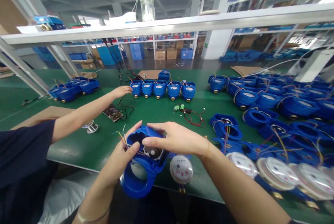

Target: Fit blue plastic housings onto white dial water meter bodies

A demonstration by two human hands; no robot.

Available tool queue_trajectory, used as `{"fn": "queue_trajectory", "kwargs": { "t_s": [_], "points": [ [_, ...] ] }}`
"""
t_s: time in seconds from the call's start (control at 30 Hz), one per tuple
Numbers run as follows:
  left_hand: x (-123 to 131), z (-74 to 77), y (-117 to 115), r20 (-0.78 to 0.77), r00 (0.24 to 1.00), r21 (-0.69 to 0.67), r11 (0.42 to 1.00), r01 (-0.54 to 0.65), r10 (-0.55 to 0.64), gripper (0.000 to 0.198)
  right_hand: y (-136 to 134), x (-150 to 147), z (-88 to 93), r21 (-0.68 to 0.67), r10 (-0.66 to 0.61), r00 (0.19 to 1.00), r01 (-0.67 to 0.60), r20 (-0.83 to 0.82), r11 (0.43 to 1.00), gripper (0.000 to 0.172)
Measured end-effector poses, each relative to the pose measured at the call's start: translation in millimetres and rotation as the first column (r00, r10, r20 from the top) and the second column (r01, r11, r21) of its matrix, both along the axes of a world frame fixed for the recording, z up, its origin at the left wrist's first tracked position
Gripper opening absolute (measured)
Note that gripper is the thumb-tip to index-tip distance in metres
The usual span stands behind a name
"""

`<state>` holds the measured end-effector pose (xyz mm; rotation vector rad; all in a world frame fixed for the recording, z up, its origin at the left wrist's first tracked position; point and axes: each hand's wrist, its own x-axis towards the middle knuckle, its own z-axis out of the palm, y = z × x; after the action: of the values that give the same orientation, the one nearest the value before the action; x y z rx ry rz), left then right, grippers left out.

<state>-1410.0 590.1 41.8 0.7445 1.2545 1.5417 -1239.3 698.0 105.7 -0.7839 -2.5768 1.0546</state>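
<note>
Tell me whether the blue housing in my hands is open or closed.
Open: the blue housing has its cavity exposed, with a dark component visible inside.

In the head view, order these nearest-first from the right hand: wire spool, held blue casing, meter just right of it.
1. Blue casing, touching the right hand.
2. Meter, just below in the view.
3. Wire spool, far left.

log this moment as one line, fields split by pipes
left hand: holding blue meter housing | right hand: at its open compartment | water meter: on bench, beside housing | co-worker's hand: at row of blue meters
</note>
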Motion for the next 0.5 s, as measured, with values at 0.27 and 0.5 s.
{"fn": "queue_trajectory", "kwargs": {
  "t_s": [0.27, 0.5],
  "points": [
    [-13.4, -3.5, 6.9, 0.339, 0.831, -0.285, 0.89, -0.356, 0.441, 0.038, 19.4, 34.7, -71.6, 0.004, -0.113, 0.968, 0.115, 0.225, 0.993, 0.049],
    [-4.8, -6.3, 22.3, 0.437, 0.756, -0.237, 0.873, -0.426, 0.487, 0.03, 7.7, 8.4, -82.5, 0.104, -0.12, 0.916, 0.086, 0.382, 0.991, 0.009]
  ]
}}
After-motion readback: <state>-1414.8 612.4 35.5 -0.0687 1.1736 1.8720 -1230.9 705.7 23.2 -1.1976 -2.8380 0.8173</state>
